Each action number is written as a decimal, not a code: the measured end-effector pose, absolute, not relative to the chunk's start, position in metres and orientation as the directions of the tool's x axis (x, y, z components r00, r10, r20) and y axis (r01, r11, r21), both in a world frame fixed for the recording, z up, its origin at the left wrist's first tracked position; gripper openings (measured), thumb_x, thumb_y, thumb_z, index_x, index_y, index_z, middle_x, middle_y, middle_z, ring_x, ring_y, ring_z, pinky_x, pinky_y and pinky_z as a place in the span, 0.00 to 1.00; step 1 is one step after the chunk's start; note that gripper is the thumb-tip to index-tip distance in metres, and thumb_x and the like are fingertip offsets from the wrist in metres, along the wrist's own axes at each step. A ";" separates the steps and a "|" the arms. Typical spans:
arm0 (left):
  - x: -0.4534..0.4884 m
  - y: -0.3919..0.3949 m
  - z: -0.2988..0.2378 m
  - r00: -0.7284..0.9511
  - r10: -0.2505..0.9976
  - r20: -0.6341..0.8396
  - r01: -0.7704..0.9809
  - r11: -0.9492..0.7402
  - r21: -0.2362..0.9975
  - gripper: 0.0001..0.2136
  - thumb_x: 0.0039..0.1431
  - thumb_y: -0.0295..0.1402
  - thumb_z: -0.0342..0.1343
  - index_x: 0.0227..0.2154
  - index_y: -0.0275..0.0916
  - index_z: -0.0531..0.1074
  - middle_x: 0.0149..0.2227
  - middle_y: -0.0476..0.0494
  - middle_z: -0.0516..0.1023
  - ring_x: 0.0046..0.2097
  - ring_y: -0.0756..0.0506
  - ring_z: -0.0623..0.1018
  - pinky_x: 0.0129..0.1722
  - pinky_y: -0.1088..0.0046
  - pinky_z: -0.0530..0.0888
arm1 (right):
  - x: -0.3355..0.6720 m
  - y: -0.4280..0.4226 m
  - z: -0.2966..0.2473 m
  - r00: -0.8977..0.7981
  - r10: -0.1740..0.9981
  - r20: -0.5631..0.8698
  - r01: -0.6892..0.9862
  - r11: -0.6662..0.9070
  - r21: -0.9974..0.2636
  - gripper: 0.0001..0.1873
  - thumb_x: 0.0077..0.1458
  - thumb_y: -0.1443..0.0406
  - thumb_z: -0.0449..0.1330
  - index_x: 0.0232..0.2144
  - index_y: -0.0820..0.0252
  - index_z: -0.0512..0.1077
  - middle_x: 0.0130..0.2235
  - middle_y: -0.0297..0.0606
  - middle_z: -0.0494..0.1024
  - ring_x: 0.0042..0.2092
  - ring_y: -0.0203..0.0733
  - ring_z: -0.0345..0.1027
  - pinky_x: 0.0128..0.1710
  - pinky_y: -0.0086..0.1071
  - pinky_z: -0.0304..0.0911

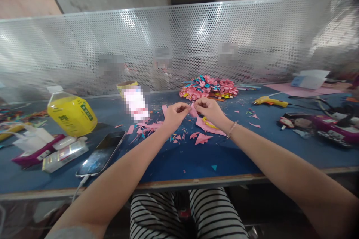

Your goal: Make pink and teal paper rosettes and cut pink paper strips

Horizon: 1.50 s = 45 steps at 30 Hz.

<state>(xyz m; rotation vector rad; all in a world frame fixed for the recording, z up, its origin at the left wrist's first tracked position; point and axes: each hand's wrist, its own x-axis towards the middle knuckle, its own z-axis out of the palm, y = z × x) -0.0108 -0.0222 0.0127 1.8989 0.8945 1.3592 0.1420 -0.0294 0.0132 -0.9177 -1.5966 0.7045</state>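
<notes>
My left hand [175, 114] and my right hand [209, 109] meet above the blue table [174, 160], fingers pinched on a small pink paper piece [193, 111] held between them. A bracelet sits on my right wrist. Under my right hand lie a pink paper sheet [206, 127] and yellow-handled scissors [208, 123]. Pink paper scraps [146, 127] are scattered below my left hand. Behind the hands rests a round pile of folded pink and coloured paper pieces [209, 86].
On the left stand a yellow drink bottle [71, 114], a phone on a cable [101, 153], a tissue pack [36, 149] and a clear box [66, 154]. A yellow glue gun [269, 101] and a purple case [319, 124] lie right. A perforated metal screen [179, 41] backs the table.
</notes>
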 end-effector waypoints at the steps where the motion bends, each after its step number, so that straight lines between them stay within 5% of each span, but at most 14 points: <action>1: -0.011 -0.022 0.013 0.244 0.814 0.527 0.162 -0.569 0.806 0.05 0.47 0.33 0.56 0.22 0.37 0.71 0.23 0.48 0.73 0.27 0.51 0.71 0.29 0.73 0.68 | 0.142 -0.030 0.013 -0.097 0.848 0.521 0.199 0.529 -0.825 0.06 0.43 0.63 0.56 0.19 0.60 0.66 0.20 0.31 0.65 0.24 0.31 0.56 0.24 0.27 0.52; 30: -0.013 -0.025 0.015 0.285 0.789 0.545 0.282 -0.612 0.739 0.05 0.47 0.29 0.52 0.20 0.37 0.70 0.20 0.50 0.71 0.25 0.51 0.69 0.27 0.75 0.67 | 0.139 -0.030 0.008 -0.194 0.779 0.596 0.347 0.623 -0.701 0.10 0.51 0.62 0.52 0.21 0.59 0.63 0.22 0.31 0.65 0.26 0.33 0.57 0.27 0.28 0.54; 45: -0.016 -0.026 0.019 0.338 0.805 0.488 0.262 -0.578 0.773 0.08 0.47 0.34 0.51 0.19 0.36 0.68 0.20 0.49 0.69 0.25 0.51 0.67 0.26 0.76 0.65 | 0.141 -0.030 0.010 -0.152 0.821 0.550 0.299 0.568 -0.767 0.16 0.54 0.63 0.46 0.17 0.59 0.61 0.20 0.32 0.64 0.25 0.33 0.57 0.25 0.28 0.54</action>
